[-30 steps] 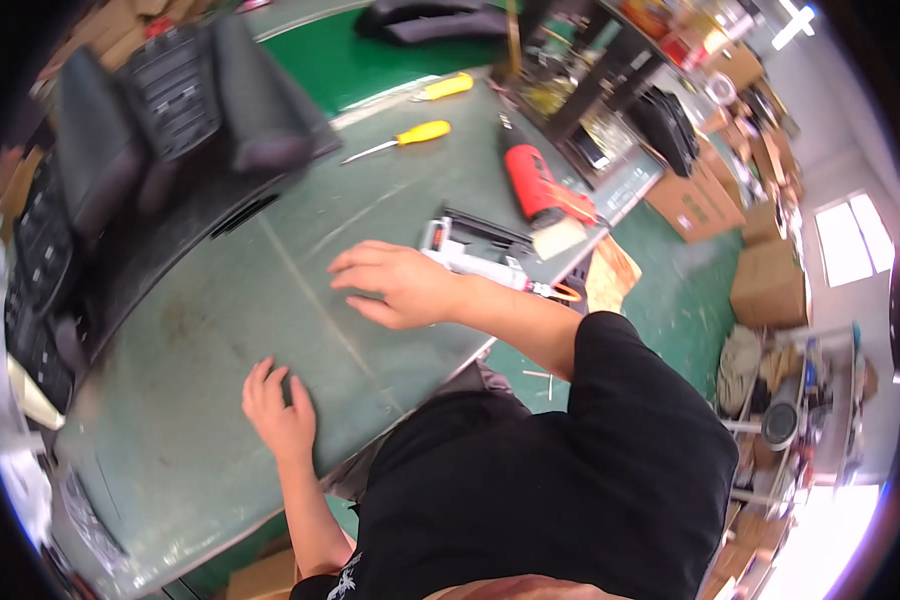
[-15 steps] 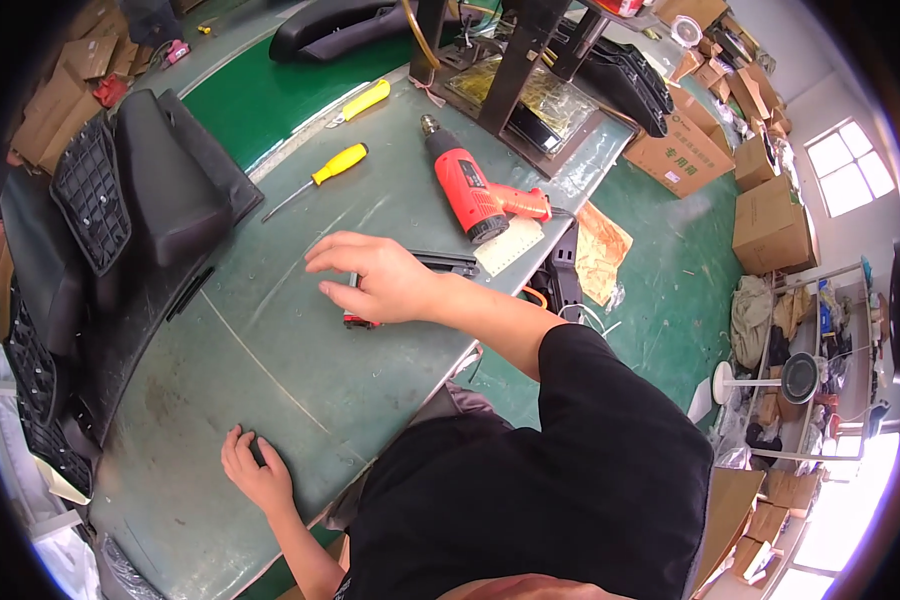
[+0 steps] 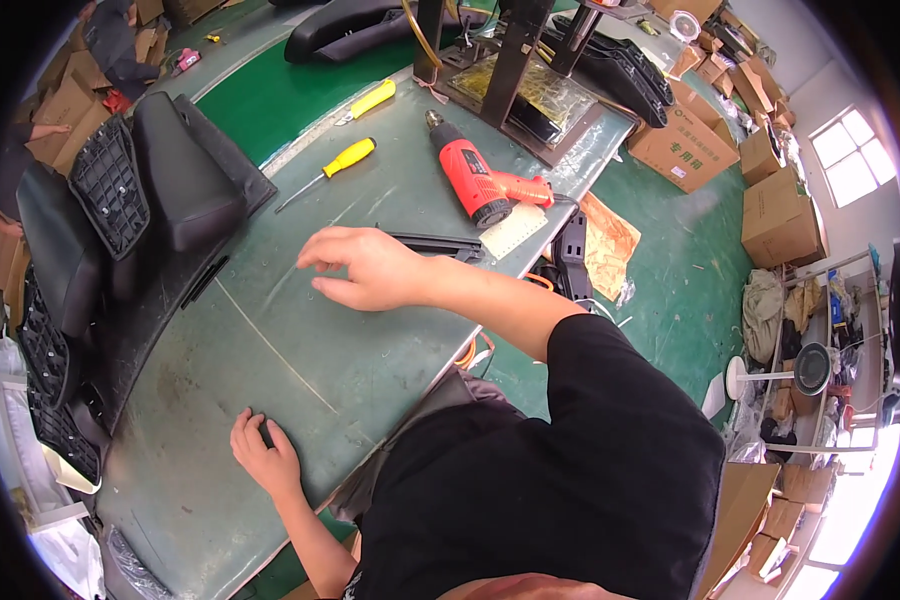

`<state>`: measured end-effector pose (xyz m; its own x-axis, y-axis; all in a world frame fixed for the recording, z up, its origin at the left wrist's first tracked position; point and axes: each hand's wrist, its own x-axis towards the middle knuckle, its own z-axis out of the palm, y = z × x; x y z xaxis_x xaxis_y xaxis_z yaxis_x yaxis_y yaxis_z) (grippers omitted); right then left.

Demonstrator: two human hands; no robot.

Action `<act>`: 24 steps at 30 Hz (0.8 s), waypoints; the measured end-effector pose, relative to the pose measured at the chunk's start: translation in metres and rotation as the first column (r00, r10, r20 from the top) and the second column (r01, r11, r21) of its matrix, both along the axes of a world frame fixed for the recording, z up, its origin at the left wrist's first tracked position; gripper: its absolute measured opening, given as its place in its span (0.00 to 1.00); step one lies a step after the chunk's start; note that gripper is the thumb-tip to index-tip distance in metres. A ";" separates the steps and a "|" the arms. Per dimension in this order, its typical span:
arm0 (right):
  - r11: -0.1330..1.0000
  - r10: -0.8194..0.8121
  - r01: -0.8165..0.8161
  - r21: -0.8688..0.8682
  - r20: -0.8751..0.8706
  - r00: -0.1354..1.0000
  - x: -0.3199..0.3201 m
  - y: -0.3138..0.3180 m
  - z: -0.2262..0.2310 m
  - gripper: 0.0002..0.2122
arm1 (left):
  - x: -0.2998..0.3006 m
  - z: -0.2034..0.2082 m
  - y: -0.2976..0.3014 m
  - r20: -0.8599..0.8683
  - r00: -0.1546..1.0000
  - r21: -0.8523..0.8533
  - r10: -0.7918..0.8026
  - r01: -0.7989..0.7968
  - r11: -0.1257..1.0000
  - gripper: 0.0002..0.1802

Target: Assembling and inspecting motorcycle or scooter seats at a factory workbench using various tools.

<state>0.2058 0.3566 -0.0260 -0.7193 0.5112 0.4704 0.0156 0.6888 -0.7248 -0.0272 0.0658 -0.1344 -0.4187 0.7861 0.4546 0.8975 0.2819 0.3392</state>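
My right hand (image 3: pixel 370 268) hangs above the middle of the green workbench (image 3: pixel 230 370), fingers loosely curved, thumb apart and nothing visible in its grasp. A long black plastic strip (image 3: pixel 435 243) lies just beyond its wrist, partly covered by it. Nearer the front, my left hand (image 3: pixel 267 458) rests on the bench with its fingers apart. Between its thumb and forefinger shows a small dark patch that I cannot make out. The red heat gun (image 3: pixel 475 183) lies past my right hand, and a yellow-handled screwdriver (image 3: pixel 348 158) lies farther left.
Black padded seat parts (image 3: pixel 185 180) stand along the left side. A yellow utility knife (image 3: pixel 372 98) is near the far edge. At the back right rises a dark metal stand (image 3: pixel 510 75); cardboard boxes (image 3: pixel 685 140) sit on the floor. Two people are partly visible at the far left.
My right hand has shifted slightly up and left over the bench. A small red thing seen beneath it before no longer shows. The view has turned slightly; my left hand stays on the bench.
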 end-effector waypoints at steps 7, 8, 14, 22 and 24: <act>0.947 0.206 -0.234 0.220 0.144 0.968 -0.106 -0.010 0.031 0.21 | -0.008 0.000 -0.014 0.077 0.997 0.100 0.004 -0.012 0.995 0.10; 0.955 0.220 -0.246 0.163 0.161 0.962 -0.120 -0.012 0.038 0.21 | -0.010 0.000 -0.013 0.101 0.995 0.105 -0.001 -0.009 0.994 0.10; 0.841 0.456 -0.396 -0.368 0.088 0.886 -0.240 -0.025 0.096 0.25 | -0.017 0.001 -0.024 0.202 0.979 0.162 0.012 -0.045 0.986 0.09; 0.251 0.167 -0.079 -0.965 -0.037 0.985 -0.386 -0.043 0.092 0.50 | -0.027 0.000 -0.030 0.288 0.957 0.184 0.027 -0.083 0.980 0.07; 0.080 0.051 -0.113 -0.990 -0.110 0.993 -0.410 -0.038 0.080 0.53 | -0.028 0.002 -0.031 0.293 0.956 0.195 0.023 -0.083 0.977 0.06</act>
<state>-0.2044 0.3187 0.0540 -0.7915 0.4728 -0.3873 -0.0326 -0.6654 -0.7458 -0.0549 0.0344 -0.1329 -0.5936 0.6632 0.4559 0.7387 0.2243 0.6356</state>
